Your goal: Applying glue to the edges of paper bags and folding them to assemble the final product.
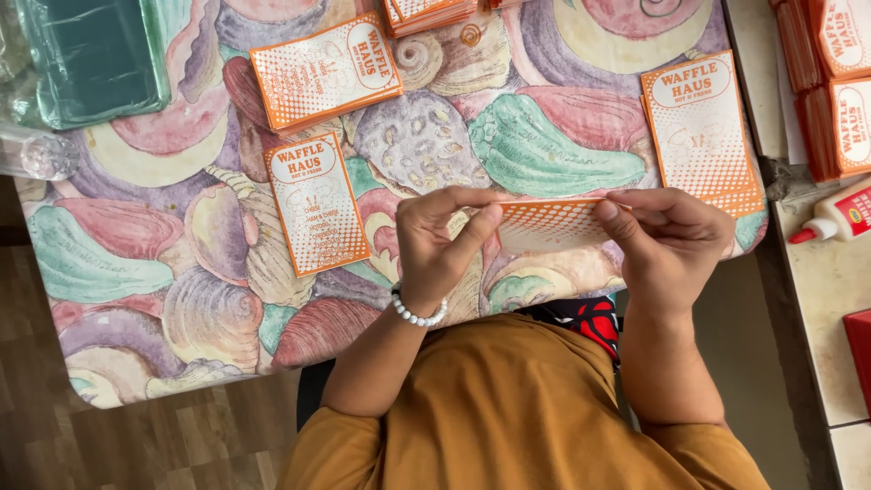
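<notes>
Shell-patterned tablecloth [181, 299] over wooden floor. Left hand [435, 245] and right hand [667, 240] pinch opposite ends of an orange dotted paper sleeve [549, 225]. Beyond: single printed sleeve [318, 204], sleeve stack [703, 127], glue bottle [839, 218], second stack [325, 73].

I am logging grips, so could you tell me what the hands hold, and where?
Both hands hold one orange-and-white card: left hand pinches its left end, right hand its right end.
</notes>
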